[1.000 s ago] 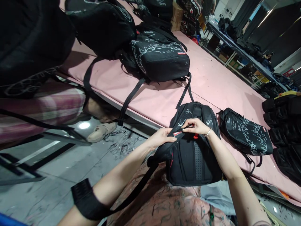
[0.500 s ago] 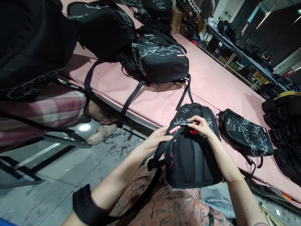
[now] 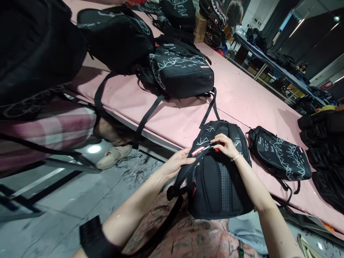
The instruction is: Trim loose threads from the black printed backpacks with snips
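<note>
A black backpack point(image 3: 236, 190) rests on my lap against the table edge, its padded back panel facing me. My left hand point(image 3: 177, 163) pinches one shoulder strap point(image 3: 183, 175), thumb on top, just beside a red-and-white label point(image 3: 198, 151) on it. Between the fingers of my right hand point(image 3: 226, 146) is a pair of small thread snips point(image 3: 210, 146), dark with some red at the handle. Their metal tips point left and lie at the strap close to the label. Whether the blades touch a thread is too small to see.
On the pink table point(image 3: 242, 86) a printed black backpack point(image 3: 185, 79) lies ahead, and a smaller one point(image 3: 282, 154) sits to the right. Stacked black bags point(image 3: 319, 143) stand at the far right. A person in plaid trousers point(image 3: 53, 125) sits at the left. Straps hang over the table edge.
My right hand has brought the snips slightly lower and left, with the tips now nearer the label. The left hand keeps its hold on the strap. The view has shifted a little.
</note>
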`<state>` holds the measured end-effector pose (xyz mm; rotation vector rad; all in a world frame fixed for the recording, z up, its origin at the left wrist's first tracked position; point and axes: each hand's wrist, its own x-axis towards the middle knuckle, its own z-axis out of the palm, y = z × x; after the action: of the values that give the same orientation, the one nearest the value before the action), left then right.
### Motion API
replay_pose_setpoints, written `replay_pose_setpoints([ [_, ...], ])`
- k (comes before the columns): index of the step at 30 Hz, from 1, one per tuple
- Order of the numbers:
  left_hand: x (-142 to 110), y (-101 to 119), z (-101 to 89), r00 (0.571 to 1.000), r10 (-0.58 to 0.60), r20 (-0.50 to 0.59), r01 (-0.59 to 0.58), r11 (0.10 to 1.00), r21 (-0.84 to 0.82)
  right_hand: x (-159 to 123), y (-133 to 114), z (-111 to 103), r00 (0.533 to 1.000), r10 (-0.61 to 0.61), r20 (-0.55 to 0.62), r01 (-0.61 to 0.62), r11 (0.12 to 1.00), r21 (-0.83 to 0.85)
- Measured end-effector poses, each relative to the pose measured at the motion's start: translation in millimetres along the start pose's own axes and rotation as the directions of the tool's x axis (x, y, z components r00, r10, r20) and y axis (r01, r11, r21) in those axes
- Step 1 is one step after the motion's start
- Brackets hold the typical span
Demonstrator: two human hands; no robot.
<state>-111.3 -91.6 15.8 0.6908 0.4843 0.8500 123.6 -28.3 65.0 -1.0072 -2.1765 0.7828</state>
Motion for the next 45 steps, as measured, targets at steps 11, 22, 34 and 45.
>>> replay_pose_setpoints([
  [11,-0.4,5.7,6.0,0.999,-0.039,-0.031,0.039,0.999,0.016,2.6,2.4,1.7,0.998,-0.058,0.003,0.058,0.998,0.015],
  [22,2.7,8.4,8.6,0.998,-0.049,-0.039,0.050,0.998,0.030,5.6,-0.5,3.2,0.989,-0.140,0.035,0.141,0.990,-0.012],
  [34,1.9,13.9,23.0,0.996,-0.013,-0.089,0.029,0.984,0.174,9.0,-24.9,3.1,0.948,-0.287,0.135,0.302,0.947,-0.112],
  [45,2.1,19.1,35.2,0.994,0.014,-0.110,0.008,0.981,0.193,-6.4,-25.1,8.1,0.970,-0.242,0.030,0.244,0.962,-0.122],
])
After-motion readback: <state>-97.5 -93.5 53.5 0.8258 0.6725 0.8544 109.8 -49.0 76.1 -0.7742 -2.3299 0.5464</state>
